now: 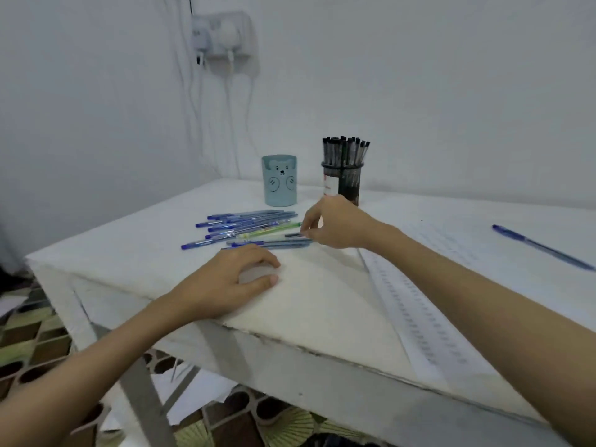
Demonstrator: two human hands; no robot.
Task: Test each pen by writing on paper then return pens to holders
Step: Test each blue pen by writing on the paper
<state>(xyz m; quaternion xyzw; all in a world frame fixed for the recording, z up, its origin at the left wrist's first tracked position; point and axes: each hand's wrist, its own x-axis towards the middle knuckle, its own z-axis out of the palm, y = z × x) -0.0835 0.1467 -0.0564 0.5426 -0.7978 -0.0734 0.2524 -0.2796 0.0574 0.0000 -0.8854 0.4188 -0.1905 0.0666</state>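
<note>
Pinching a dark pen (295, 235) from the loose pile (245, 229) with right hand (335, 225), left hand (232, 279) resting slack; risks nudging neighbouring pens off the table (145, 253).

Two bare forearms, sleeveless to the frame's edge, end in a left hand (225, 279) and right hand (335, 225) with short nails, no rings, watch or bracelets
</note>
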